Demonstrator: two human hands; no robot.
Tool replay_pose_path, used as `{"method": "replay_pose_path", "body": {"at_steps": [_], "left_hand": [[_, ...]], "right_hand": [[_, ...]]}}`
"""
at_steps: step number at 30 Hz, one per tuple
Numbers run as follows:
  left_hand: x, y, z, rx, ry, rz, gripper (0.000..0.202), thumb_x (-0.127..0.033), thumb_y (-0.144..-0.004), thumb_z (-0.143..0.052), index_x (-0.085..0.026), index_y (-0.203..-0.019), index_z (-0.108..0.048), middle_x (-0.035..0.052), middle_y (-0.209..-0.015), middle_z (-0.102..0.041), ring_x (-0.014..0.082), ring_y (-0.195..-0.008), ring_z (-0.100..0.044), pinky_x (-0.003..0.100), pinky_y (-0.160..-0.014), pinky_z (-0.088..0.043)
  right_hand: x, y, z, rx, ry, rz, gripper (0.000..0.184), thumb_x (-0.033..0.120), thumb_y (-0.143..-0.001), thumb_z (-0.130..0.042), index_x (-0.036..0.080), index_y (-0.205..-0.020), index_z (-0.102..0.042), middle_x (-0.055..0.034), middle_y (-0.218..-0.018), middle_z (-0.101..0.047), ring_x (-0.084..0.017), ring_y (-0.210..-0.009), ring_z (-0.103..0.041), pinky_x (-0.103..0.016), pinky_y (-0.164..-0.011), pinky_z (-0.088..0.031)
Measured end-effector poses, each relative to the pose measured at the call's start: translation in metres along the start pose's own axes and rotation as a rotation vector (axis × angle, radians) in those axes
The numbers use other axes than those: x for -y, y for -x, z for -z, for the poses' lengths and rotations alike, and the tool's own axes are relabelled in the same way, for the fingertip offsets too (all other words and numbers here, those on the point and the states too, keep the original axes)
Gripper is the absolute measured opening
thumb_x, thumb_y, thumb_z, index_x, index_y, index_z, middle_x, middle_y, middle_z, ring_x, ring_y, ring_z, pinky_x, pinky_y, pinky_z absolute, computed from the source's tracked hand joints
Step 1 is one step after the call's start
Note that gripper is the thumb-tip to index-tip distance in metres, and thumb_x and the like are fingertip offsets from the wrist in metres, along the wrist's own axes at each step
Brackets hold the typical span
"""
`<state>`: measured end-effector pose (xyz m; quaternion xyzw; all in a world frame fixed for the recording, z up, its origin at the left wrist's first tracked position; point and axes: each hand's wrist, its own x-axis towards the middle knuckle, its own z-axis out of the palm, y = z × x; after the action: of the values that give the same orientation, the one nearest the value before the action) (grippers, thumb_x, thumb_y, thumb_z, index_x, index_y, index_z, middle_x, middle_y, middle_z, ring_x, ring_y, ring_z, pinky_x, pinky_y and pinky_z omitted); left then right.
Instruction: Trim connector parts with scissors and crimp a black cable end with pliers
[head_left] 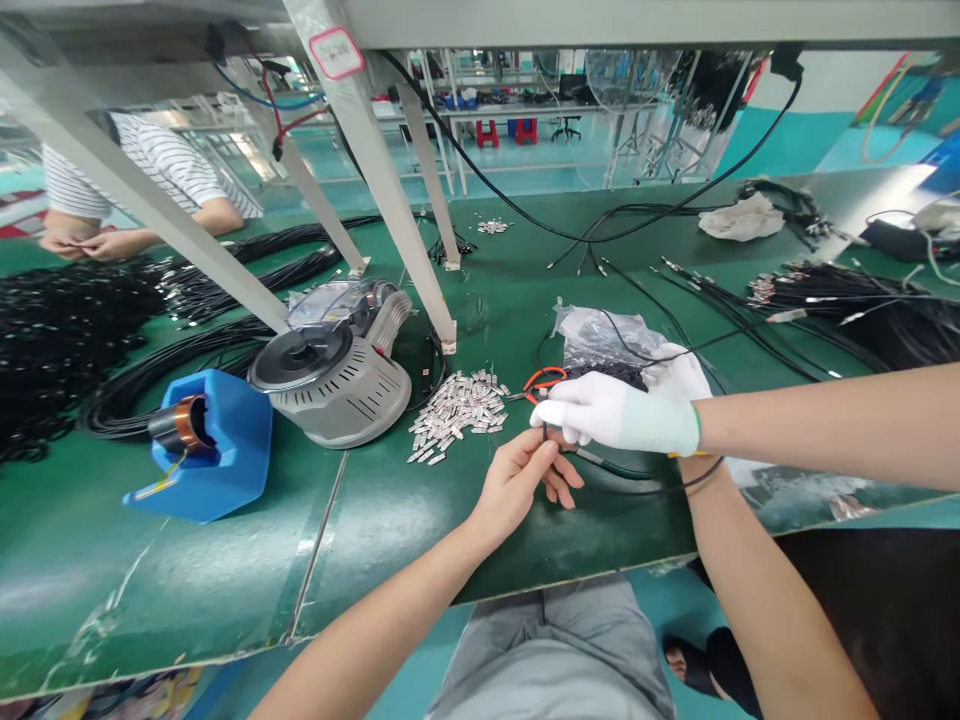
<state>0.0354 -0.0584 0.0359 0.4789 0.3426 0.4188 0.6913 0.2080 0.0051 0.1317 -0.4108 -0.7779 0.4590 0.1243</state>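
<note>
My bare left hand (521, 480) pinches a thin black cable (544, 434) near its end, the lower fingers loosely curled. A co-worker's white-gloved hand (615, 412), reaching in from the right, meets my fingertips at that cable. My right hand (679, 370), in a white glove, lies beyond the co-worker's wrist beside a clear plastic bag (611, 330) of small black parts; its fingers are mostly hidden. Orange-handled pliers (544, 380) lie just past the co-worker's fingers. To the left is a pile of small silvery connectors (461, 412).
A grey round tape dispenser (334, 385) and a blue tape holder (217, 450) stand left. Black cable bundles (847, 300) lie right, more black cables (67, 340) far left. Slanting white posts (382, 170) cross the bench. Another person in striped sleeves (176, 165) sits opposite.
</note>
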Motion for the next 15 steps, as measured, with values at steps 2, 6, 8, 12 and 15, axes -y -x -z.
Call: {"method": "replay_pose_path", "body": {"at_steps": [2, 6, 8, 12, 15], "left_hand": [[0.005, -0.003, 0.01, -0.039, -0.077, -0.048, 0.037, -0.049, -0.099, -0.062, -0.013, -0.098, -0.069, 0.01, -0.087, -0.077, 0.0157, -0.06, -0.071, 0.025, -0.057, -0.048], [0.017, -0.008, 0.033, -0.09, -0.258, -0.176, 0.038, -0.043, -0.095, -0.07, -0.014, -0.07, -0.071, 0.009, -0.09, -0.074, 0.0139, -0.078, -0.063, 0.023, -0.067, -0.048], [0.022, -0.01, 0.04, -0.088, -0.287, -0.179, 0.042, -0.042, -0.094, -0.071, -0.015, -0.063, -0.068, 0.009, -0.09, -0.073, 0.0149, -0.082, -0.061, 0.023, -0.068, -0.048], [0.025, -0.011, 0.042, -0.113, -0.25, -0.121, 0.028, -0.043, -0.09, -0.076, -0.015, -0.083, -0.076, 0.0064, -0.084, -0.07, 0.0132, -0.072, -0.059, 0.024, -0.064, -0.048], [0.024, -0.01, 0.041, -0.15, -0.163, -0.063, 0.032, -0.041, -0.089, -0.078, -0.017, -0.109, -0.074, 0.0018, -0.075, -0.068, 0.0109, -0.062, -0.057, 0.024, -0.062, -0.048]], "right_hand": [[0.003, -0.003, -0.002, 0.008, 0.026, 0.023, 0.041, 0.043, -0.101, -0.046, 0.017, -0.072, -0.058, -0.0018, -0.067, -0.061, -0.012, -0.063, -0.054, -0.026, -0.064, -0.042], [0.002, -0.006, -0.006, -0.007, 0.096, 0.07, 0.038, 0.035, -0.1, -0.051, 0.016, -0.068, -0.056, -0.0017, -0.071, -0.057, -0.012, -0.07, -0.05, -0.027, -0.07, -0.037], [-0.003, -0.007, -0.008, -0.018, 0.11, 0.073, 0.036, 0.033, -0.099, -0.054, 0.016, -0.066, -0.055, -0.0007, -0.07, -0.055, -0.011, -0.07, -0.047, -0.027, -0.071, -0.036], [-0.019, -0.005, -0.01, 0.009, 0.048, 0.045, 0.026, 0.03, -0.099, -0.053, 0.015, -0.086, -0.069, -0.0007, -0.079, -0.064, -0.009, -0.068, -0.053, -0.024, -0.069, -0.042], [-0.028, -0.002, -0.01, -0.025, -0.019, -0.016, 0.035, 0.029, -0.098, -0.051, 0.013, -0.121, -0.072, -0.0044, -0.09, -0.072, -0.01, -0.065, -0.059, -0.025, -0.068, -0.048]]}}
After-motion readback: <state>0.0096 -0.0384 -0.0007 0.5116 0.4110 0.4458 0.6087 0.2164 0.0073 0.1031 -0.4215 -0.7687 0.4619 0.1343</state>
